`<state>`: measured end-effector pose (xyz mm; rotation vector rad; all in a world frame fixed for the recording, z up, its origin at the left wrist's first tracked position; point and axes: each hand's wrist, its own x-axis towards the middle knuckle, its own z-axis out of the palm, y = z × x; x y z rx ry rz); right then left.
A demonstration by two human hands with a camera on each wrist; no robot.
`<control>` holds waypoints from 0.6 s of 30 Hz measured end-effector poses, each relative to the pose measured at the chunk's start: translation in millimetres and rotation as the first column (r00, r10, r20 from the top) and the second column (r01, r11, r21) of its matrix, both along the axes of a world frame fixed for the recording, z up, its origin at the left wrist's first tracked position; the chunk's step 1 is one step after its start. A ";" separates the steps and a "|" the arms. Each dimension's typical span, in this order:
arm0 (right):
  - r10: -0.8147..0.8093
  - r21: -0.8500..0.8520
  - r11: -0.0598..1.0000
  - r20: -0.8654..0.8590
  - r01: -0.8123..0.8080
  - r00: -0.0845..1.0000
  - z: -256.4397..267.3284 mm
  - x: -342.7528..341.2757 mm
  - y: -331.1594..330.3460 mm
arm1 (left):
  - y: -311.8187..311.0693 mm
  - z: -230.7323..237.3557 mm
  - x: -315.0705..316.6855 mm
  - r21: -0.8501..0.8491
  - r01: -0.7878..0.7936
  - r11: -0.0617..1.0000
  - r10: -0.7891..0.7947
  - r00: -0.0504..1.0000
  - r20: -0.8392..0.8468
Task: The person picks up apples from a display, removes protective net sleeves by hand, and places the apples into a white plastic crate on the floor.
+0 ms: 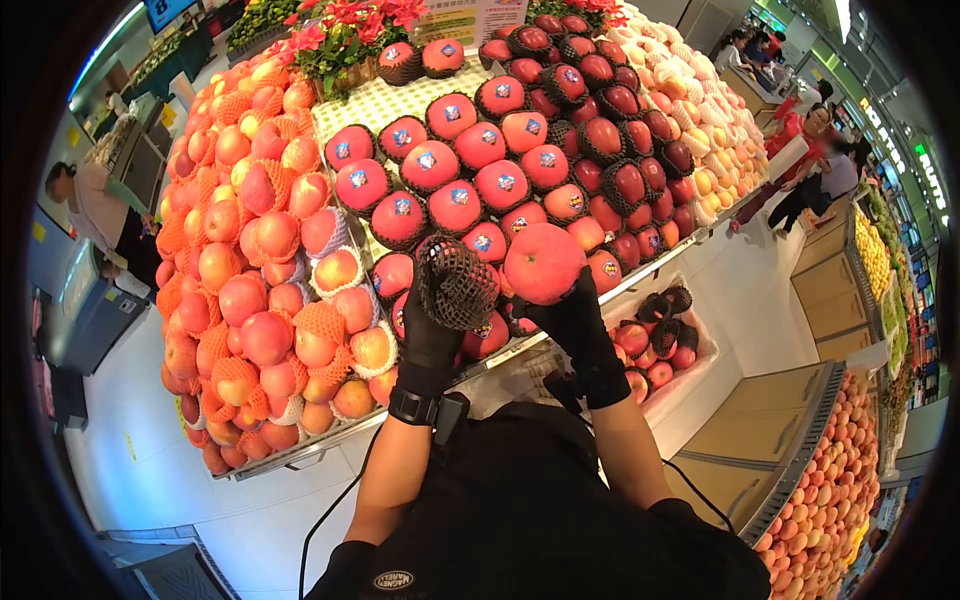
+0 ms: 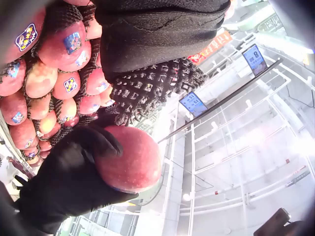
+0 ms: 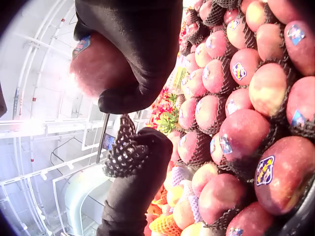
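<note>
In a black glove, the left hand holds a black foam net sleeve, which also shows in the left wrist view as a black net below the dark glove. The gloved right hand grips a large red apple just to the right of the net. Fingers curl round this apple in the right wrist view, and a blue sticker shows on its side. Net and apple are held close together above rows of stickered red apples in black nets.
Orange-netted apples are heaped on the left, pale peach-toned fruit at the back right. Below the display edge a box of apples stands to the right. Red flowers are behind; people are in the right aisle and at the left.
</note>
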<state>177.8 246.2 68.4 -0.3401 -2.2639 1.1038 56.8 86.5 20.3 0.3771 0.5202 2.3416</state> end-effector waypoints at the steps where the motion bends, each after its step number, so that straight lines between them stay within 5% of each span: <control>1: -0.052 0.011 0.999 0.004 0.052 0.999 -1.1 6.0 6.2 | 1.4 -2.8 4.1 -0.107 -0.054 0.993 0.040 0.991 -0.129; 5: -0.089 -0.097 0.991 -0.003 0.089 0.996 0.6 30.7 35.7 | 7.9 -5.8 20.4 -0.409 -0.297 0.863 0.059 0.863 -0.502; 6: 0.028 -0.181 0.983 0.023 -0.024 0.999 -1.3 36.9 50.9 | 9.1 -8.8 22.5 -0.417 -0.258 0.872 0.060 0.900 -0.432; 8: 0.074 -0.246 0.967 0.009 -0.070 0.997 -5.9 52.4 63.8 | 12.7 -12.2 25.3 -0.161 -0.036 0.986 0.009 0.986 -0.165; 9: 0.096 -0.279 0.956 -0.001 -0.092 0.995 -7.5 60.2 68.2 | 14.2 -11.5 28.8 -0.176 -0.041 0.984 0.009 0.983 -0.182; 11: 0.100 -0.785 0.536 -0.305 -0.309 0.947 -45.7 73.6 87.7 | 17.8 -9.4 38.7 -0.346 -0.171 0.923 0.034 0.929 -0.369; 12: 0.069 -0.851 0.404 -0.339 -0.337 0.938 -47.6 79.6 94.9 | 20.3 -8.4 42.6 -0.462 -0.312 0.830 0.023 0.847 -0.530; 13: 0.035 -0.894 0.263 -0.368 -0.364 0.929 -49.9 85.7 101.2 | 22.9 -10.5 41.9 -0.332 -0.130 0.934 0.025 0.953 -0.301; 15: 0.020 -0.905 0.341 -0.264 -0.254 0.964 -47.5 98.4 108.2 | 27.2 -22.7 37.2 0.074 0.117 0.990 -0.129 0.975 0.183; 18: -0.014 -0.893 0.394 -0.241 -0.216 0.970 -30.2 108.2 108.8 | 34.1 -40.0 36.1 0.100 0.122 0.987 -0.149 0.929 0.340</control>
